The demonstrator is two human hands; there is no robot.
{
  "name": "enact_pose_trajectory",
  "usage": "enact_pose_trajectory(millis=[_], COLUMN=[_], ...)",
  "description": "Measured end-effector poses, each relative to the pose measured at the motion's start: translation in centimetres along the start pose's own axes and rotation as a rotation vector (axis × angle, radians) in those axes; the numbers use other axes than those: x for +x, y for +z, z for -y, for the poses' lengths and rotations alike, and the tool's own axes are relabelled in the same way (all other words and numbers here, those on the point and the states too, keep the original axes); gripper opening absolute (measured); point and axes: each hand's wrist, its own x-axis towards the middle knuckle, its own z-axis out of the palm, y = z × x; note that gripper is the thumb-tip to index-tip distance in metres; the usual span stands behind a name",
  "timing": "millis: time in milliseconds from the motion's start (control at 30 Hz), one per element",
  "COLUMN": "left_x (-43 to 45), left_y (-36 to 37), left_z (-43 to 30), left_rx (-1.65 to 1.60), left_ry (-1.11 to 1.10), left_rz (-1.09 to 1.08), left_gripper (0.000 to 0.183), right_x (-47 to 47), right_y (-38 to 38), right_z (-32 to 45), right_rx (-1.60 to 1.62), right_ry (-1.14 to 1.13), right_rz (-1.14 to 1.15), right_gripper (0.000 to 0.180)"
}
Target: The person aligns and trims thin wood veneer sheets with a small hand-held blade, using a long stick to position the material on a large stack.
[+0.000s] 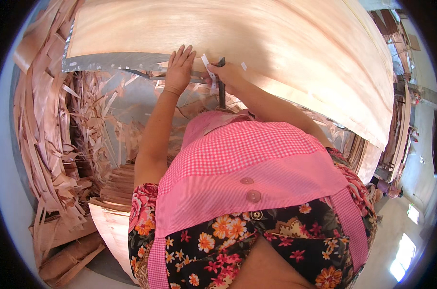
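A broad sheet of pale wood veneer (pixel 160 29) covers the worktable before me. My left hand (pixel 180 68) lies flat with fingers extended on the sheet's near edge, over the table's grey border (pixel 114 62). Just right of it, my right hand (pixel 228 76) pinches a white strip of tape (pixel 208 67) with small holes between thumb and fingers. A dark bar (pixel 222 95) runs past the same hand, showing above and below it; whether the hand grips it I cannot tell. One short white piece of tape (pixel 243 65) sits on the veneer beyond my right wrist.
Torn veneer strips (pixel 45 144) are heaped along the left, with more scraps (pixel 95 108) under the table. A stack of veneer sheets (pixel 119 186) stands by my left elbow. Other people (pixel 393 191) and veneer piles (pixel 399 126) are at the far right.
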Motion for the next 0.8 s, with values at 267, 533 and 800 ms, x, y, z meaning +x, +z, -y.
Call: enact_pose_trajectory(millis=[267,533,800], left_x=[0.9,-0.3,2.0], left_y=[-1.0,-0.5,-6.3], left_z=[0.0,-0.5,-3.9], left_rx=[0.105,0.299,-1.210], left_ry=[0.113,0.109,-0.712], left_rz=[0.084,0.204,0.442], left_gripper=[0.040,0.046,0.024], right_x=[5.5,5.6,-2.5], right_y=[1.0,-0.9,1.7], right_z=[-3.2,4.1,3.7], right_rx=[-0.011,-1.544,-0.433], right_ry=[-0.079,-0.341,-0.424], right_rz=[-0.110,0.032,0.066], right_gripper=[0.025,0.023,0.058])
